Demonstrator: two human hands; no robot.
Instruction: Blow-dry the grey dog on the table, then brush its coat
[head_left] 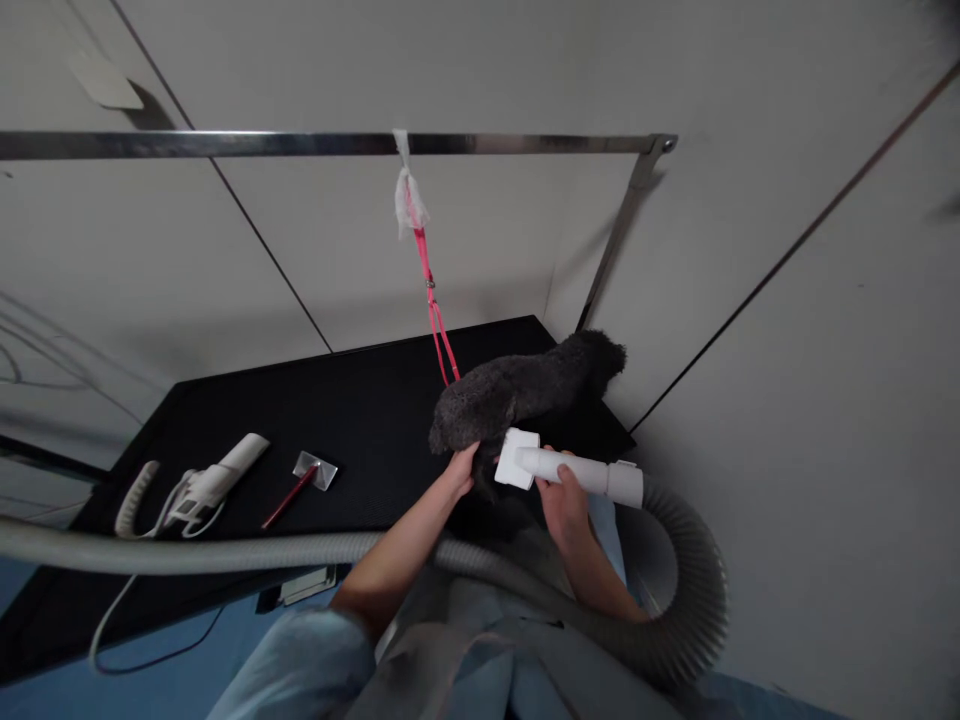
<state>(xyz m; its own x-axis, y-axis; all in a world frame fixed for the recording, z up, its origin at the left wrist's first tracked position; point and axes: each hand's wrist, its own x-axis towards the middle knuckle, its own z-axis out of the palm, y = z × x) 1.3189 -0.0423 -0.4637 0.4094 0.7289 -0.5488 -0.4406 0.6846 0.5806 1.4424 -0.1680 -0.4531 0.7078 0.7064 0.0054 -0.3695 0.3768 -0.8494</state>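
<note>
A small dark grey curly-haired dog (pixel 525 395) stands on a black table (pixel 352 420), clipped to a pink leash (pixel 435 310) that hangs from a metal bar (pixel 225 144). My left hand (pixel 461 470) grips the dog's rear end, fingers closed into its fur. My right hand (pixel 562 500) is wrapped round a white dryer nozzle (pixel 570 468), whose flat head presses against the dog's hindquarters. A grey ribbed hose (pixel 675 590) runs from the nozzle round my right side and across to the left.
On the table's left lie a white clipper (pixel 217 480) with a coiled cord and a red-handled slicker brush (pixel 300 485). Pale wall panels stand close behind and to the right of the table. A metal post (pixel 619 235) rises at the table's far right corner.
</note>
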